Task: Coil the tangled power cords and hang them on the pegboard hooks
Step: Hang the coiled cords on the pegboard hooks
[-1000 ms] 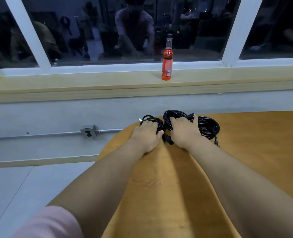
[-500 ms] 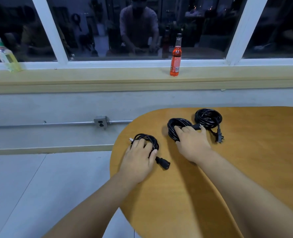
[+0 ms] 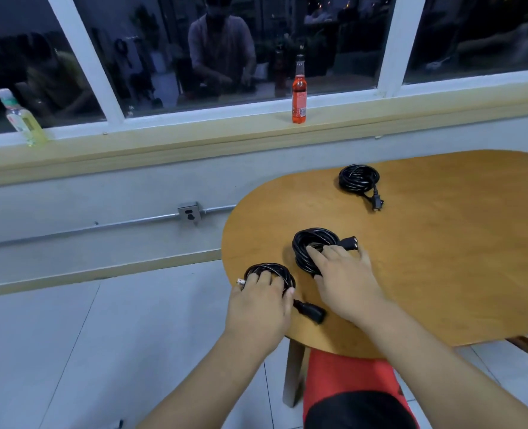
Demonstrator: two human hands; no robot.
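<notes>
While one coil (image 3: 357, 178) lies untouched, a red bottle (image 3: 299, 97) tops the sill (image 3: 194, 144).

Light: dim and bluish throughout; its source cannot be told.
Window (image 3: 318, 41): dark outside, so the room is mirrored in the glass at the top of the frame.
Shadows: soft, faint ones are cast on the table (image 3: 442, 258).
Glare: small white glints are seen on the cords (image 3: 306, 239).
Distortion: the sill (image 3: 194, 144) is bowed by the wide lens.
Blur: the upper right corner is smeared.
</notes>
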